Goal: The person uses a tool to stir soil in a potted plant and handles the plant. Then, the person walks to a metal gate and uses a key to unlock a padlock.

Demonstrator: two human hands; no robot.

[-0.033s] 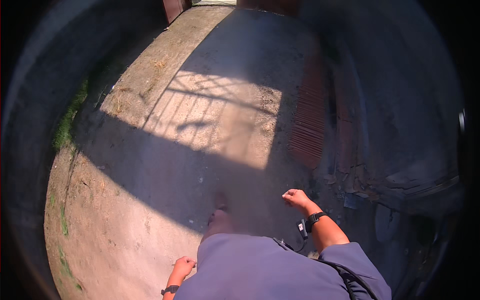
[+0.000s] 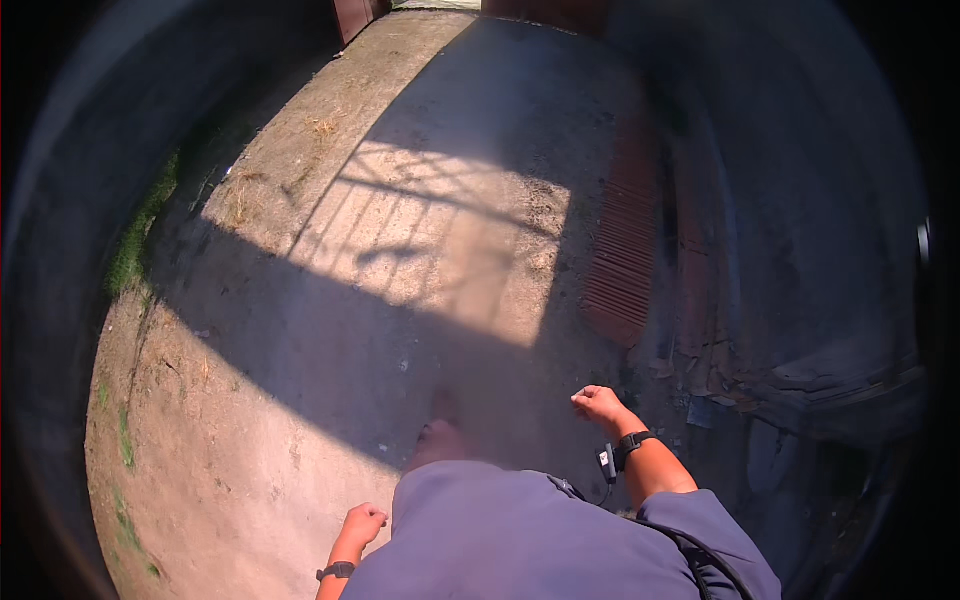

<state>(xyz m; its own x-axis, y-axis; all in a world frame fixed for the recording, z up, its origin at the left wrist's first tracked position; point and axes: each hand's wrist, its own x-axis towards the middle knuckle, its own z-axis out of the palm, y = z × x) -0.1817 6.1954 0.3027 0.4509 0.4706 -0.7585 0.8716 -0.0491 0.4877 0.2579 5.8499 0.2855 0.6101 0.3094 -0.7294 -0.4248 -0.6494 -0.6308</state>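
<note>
Low in the view, beside the lilac-grey shirt (image 2: 510, 530) on my body, my left hand (image 2: 365, 523) hangs over sunlit ground with its fingers loosely curled. No object shows in it, and a dark band (image 2: 336, 570) circles that wrist. Farther forward on the right, my right hand (image 2: 600, 404) hovers above shaded ground, fingers curled in and nothing visible in them. It touches nothing. A black wristband (image 2: 634, 440) sits on the right wrist, and a small grey-black device (image 2: 606, 463) with a cable is next to it. My leg (image 2: 440, 442) shows in the shade ahead of the shirt.
Packed earth (image 2: 230, 470) stretches ahead, crossed by shadows of a building and a barred frame. Reddish ribbed tiles or sheets (image 2: 622, 250) lie in a row at the right, with stacked flat pieces (image 2: 840, 372) nearer. Grass (image 2: 135, 245) edges the left. Dark red gate panels (image 2: 355, 15) stand far ahead.
The view has shifted very slightly. My left hand is a little higher in the picture; my right hand appears slightly lower and farther right. Both stay curled.
</note>
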